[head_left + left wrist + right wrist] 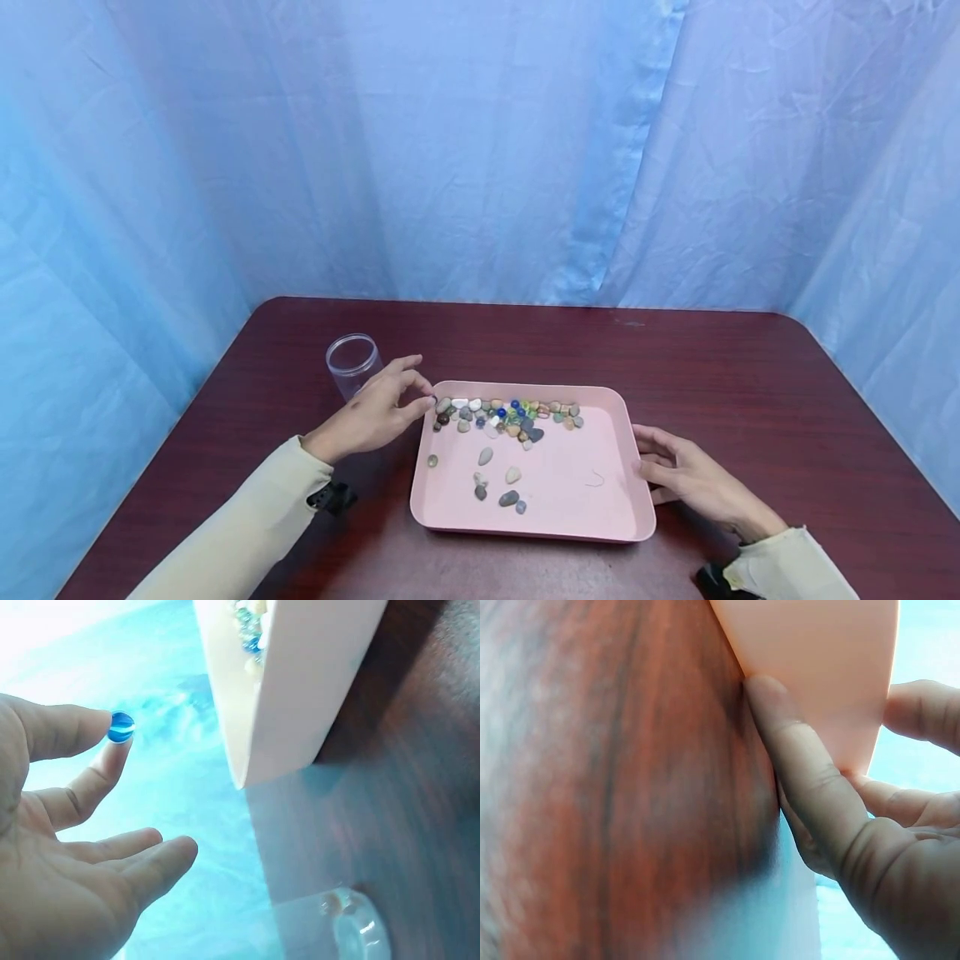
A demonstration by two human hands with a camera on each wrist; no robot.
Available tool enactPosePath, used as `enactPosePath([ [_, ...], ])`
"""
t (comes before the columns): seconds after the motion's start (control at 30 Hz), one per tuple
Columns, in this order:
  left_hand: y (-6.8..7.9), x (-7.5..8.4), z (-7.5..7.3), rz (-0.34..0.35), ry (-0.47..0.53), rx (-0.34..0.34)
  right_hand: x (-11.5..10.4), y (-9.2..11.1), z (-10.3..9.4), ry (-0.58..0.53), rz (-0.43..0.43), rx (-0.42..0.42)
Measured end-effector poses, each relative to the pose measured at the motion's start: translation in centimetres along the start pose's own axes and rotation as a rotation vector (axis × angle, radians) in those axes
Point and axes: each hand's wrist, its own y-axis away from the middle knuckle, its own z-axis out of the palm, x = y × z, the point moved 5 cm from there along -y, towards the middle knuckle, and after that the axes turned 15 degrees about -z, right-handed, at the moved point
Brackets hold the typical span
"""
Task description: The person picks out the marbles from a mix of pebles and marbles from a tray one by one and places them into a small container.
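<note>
My left hand (378, 408) pinches a blue glass marble (121, 727) between thumb and index fingertip, just outside the far left corner of the pink tray (558, 500). Its other fingers stretch out apart from the marble. Behind this hand stands a clear cup (351, 357), partly hidden by it; small coloured pieces (337, 903) show near its base in the left wrist view. At the tray's right side, my right hand (693, 479) touches the outer wall (825, 667) with lightly bent fingers. Pebbles and glass marbles (517, 408) crowd the tray's far edge.
Several separate pebbles (508, 498) lie across the near left part of the tray. A thin curved line (595, 479) shows on its floor to the right. The tray rests on a dark reddish wooden table (750, 383), with blue curtains (480, 150) around it.
</note>
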Motion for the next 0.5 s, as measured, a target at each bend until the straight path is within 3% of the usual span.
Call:
enactPosePath([
  [0.13,0.0,0.1,-0.9,0.017,0.061,0.006,0.0,0.0,0.0,0.006,0.009,-0.005],
  [0.5,0.0,-0.4,-3.1,-0.018,0.179,-0.038,0.1,0.0,-0.1,0.017,0.017,-0.003],
])
